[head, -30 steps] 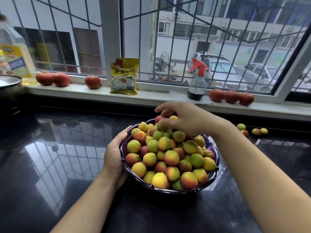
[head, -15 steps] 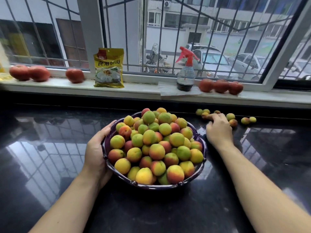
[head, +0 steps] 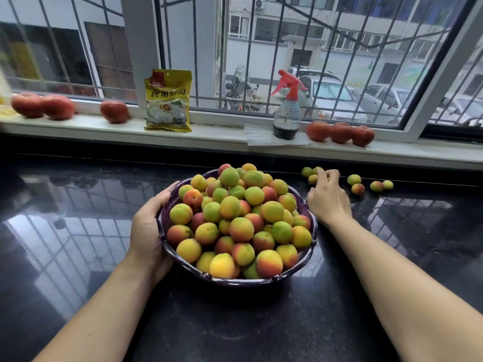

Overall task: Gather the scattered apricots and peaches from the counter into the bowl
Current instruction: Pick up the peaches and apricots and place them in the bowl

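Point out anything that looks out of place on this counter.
Several small yellow-green apricots lie loose on the black glossy counter beyond the heaped purple bowl; the right hand reaches among them. Nothing looks spilled or damaged.

Soft daylight from the window (head: 287, 61), glare on glossy counter (head: 78, 244), wide-angle bending at edges

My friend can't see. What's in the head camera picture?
A purple bowl heaped with fruit sits on a black counter. The left hand holds its rim while the right hand reaches for loose fruit behind it.
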Tool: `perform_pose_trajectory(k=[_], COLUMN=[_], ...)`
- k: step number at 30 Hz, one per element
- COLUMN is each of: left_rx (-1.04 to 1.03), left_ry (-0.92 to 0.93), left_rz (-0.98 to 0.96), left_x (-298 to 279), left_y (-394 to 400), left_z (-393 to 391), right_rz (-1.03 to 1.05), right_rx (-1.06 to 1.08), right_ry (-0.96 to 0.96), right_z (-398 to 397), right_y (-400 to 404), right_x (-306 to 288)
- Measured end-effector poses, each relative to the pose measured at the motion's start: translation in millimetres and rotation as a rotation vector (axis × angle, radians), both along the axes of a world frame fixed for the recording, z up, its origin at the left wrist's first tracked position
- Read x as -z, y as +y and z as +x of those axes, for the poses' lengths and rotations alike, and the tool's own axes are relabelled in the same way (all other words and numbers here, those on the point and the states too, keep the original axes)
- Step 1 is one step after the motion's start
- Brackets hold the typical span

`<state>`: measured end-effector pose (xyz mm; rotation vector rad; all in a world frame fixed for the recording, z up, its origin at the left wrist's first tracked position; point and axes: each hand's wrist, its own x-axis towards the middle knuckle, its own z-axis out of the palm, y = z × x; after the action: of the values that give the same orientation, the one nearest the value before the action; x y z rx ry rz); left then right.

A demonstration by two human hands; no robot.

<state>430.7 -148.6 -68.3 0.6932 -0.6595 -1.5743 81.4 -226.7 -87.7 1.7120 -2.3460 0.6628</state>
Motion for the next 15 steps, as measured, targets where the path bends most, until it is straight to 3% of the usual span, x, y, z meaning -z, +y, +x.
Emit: perform_pose_trajectory(k=[10, 15], left_rx=[-0.021, -0.047], left_ry=[-0.019, -0.024], left_rz=[0.017, 0.016], left_x=[2.7, 2.3], left_y=[-1.9, -2.0], left_z=[0.8, 2.1], right_rz=[0.048, -0.115], right_rx=[-0.016, -0.084], right_ry=[-0.018, -0.341], right_z=[-0.1, 1.0], right_y=[-0.4, 7.5], right_x=[-2.3, -8.4])
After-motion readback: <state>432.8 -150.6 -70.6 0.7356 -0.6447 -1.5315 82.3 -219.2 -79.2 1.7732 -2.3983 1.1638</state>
